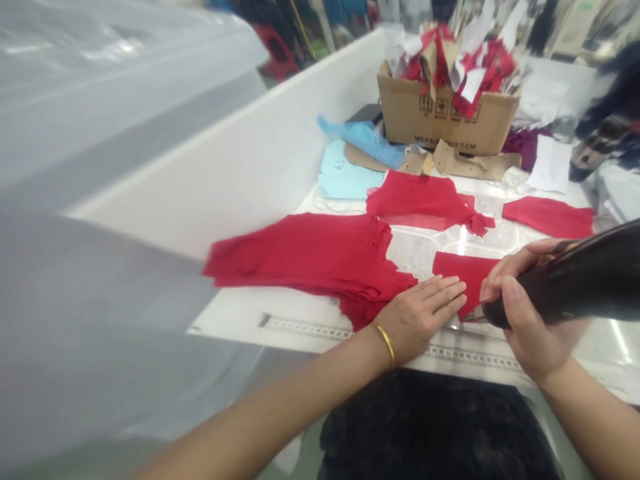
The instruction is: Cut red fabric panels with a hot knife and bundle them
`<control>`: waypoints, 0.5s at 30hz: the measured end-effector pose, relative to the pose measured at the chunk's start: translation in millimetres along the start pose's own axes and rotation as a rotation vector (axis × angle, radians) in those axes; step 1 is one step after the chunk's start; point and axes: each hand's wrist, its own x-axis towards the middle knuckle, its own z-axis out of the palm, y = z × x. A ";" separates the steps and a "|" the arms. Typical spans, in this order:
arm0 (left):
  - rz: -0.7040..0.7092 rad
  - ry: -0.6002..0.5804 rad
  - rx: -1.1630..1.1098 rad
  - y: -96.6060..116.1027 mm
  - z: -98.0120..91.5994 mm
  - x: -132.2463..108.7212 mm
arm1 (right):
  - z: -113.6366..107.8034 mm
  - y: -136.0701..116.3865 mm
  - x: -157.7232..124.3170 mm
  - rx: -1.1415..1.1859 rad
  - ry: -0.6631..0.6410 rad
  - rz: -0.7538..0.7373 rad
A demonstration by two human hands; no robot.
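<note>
My left hand (pixel 420 319), with a gold bangle at the wrist, lies flat with fingers stretched out. Its fingertips rest on the left side of a small red fabric piece (pixel 463 268). Just left of the hand is a stack of red fabric pieces (pixel 305 250) with ragged right ends. In my right hand (pixel 533 333) is a thick black handheld tool (pixel 590 277), its body reaching out of the right edge. The tool's narrow end points left at the small piece; a thin metal part shows there, too blurred to name.
A measuring tape (pixel 480 358) runs along the table's front edge. Behind lie more red fabric pieces (pixel 420 200), light-blue sheets (pixel 345 175) and brown card pieces (pixel 475 162). A cardboard box (pixel 445 117) of scraps stands at the back. White panel (pixel 250 153) borders the left.
</note>
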 end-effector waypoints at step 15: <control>0.004 0.020 0.020 -0.5 -2.6 2.2 | -19.7 -9.9 1.1 0.179 0.094 -0.005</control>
